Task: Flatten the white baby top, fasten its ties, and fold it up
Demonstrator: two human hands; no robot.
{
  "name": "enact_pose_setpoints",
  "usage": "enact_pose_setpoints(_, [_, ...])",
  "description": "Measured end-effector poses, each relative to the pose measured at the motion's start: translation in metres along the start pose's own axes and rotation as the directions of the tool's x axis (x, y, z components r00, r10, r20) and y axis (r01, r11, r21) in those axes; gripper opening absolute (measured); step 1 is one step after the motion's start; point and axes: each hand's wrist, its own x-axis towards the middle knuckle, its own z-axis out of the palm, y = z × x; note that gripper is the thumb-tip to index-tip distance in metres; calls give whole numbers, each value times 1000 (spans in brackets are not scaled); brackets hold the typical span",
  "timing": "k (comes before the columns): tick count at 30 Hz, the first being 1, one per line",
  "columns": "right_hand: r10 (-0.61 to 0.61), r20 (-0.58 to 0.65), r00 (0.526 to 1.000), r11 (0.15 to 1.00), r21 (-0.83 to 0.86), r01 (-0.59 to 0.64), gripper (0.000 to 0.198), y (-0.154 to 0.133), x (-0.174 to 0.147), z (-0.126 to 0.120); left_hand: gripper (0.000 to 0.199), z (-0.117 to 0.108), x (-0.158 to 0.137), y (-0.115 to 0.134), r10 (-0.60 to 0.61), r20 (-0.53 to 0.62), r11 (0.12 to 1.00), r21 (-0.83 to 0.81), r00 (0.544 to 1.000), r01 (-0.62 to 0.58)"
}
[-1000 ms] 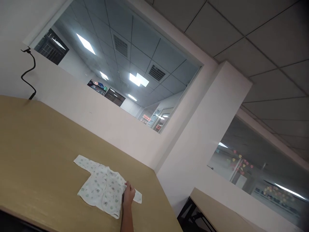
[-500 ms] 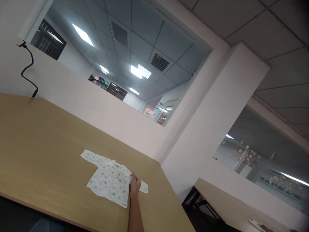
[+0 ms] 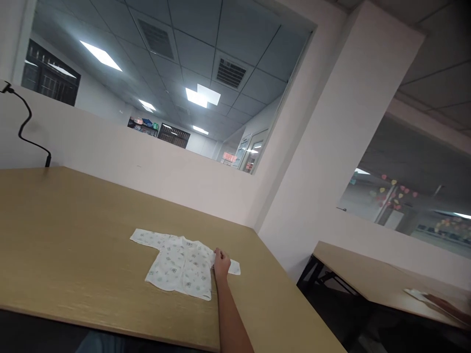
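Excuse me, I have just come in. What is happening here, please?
A right hand is at one sleeve of a small printed shirt, which lies spread out on a table. Whether it grips the shirt is hard to tell. The other sleeve lies stretched out to the side. The left hand is out of view. At a second table, another person's hand is at a white thing, too small to make out.

Tan wooden-look table (image 3: 91,255) — 1 small white patterned shirt (image 3: 172,264) lying spread out on it.
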Motion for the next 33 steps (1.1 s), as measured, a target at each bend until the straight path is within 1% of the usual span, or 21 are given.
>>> enact_pose_setpoints(2, [-2,32,999,998,-69,4,38,5,3,1,35,-24,-7,-2,7,1,998,-68,1000,-7])
enact_pose_setpoints(3, [2,61,998,994,-111,5,36,7,4,2,36,-41,-8,-6,-22,-25,993,-114,999,19])
enact_pose_setpoints(4, [8,92,996,988,-156,6,35,8,5,3,37,-61,-7,-13,-84,-86,985,-161,993,69])
enact_pose_setpoints(5, [15,119,993,979,-202,9,34,10,5,5,39,-82,-5,-24,-156,-124,968,-219,980,127])
enact_pose_setpoints(6, [22,140,990,969,-246,14,32,10,6,8,39,-102,-4,-36,-314,-303,934,-270,900,234])
enact_pose_setpoints(7, [23,155,988,958,-286,22,30,10,7,10,42,-120,-4,-51,-378,-413,919,-273,829,284])
enact_pose_setpoints(9, [17,174,985,937,-347,46,22,8,10,14,49,-147,-9,-79,-434,-523,901,-254,734,352])
enact_pose_setpoints(10, [8,180,984,928,-368,60,19,6,12,16,52,-156,-15,-92,-447,-566,893,-238,693,382])
enact_pose_setpoints(11, [2,183,983,921,-383,70,18,5,14,18,53,-162,-21,-104,-457,-599,884,-225,658,409])
enact_pose_setpoints(12, [-4,181,984,915,-396,77,20,5,16,19,53,-165,-26,-115,-460,-622,879,-215,634,426])
enact_pose_setpoints(14, [-13,178,984,908,-410,86,25,7,21,21,52,-164,-36,-135,-456,-662,873,-203,594,444])
enact_pose_setpoints(15, [-19,185,983,907,-411,95,28,10,23,20,51,-161,-39,-143,-456,-674,869,-195,582,454])
enact_pose_setpoints(16, [-23,198,980,906,-411,104,31,13,25,18,52,-158,-40,-150,-449,-683,867,-175,576,467])
enact_pose_setpoints(18, [-27,228,973,906,-406,120,37,19,26,13,49,-152,-41,-158,-438,-677,863,-130,592,489])
enact_pose_setpoints(23, [-34,306,951,913,-377,155,40,27,26,6,36,-146,-38,-174,-453,-605,848,-66,654,526])
enact_pose_setpoints(27, [-34,343,939,925,-346,160,39,23,20,4,32,-143,-39,-173,-441,-584,850,-29,681,526])
enact_pose_setpoints(33, [-92,358,929,931,-300,208,41,16,18,0,30,-141,-40,-167,-432,-592,850,-15,681,526])
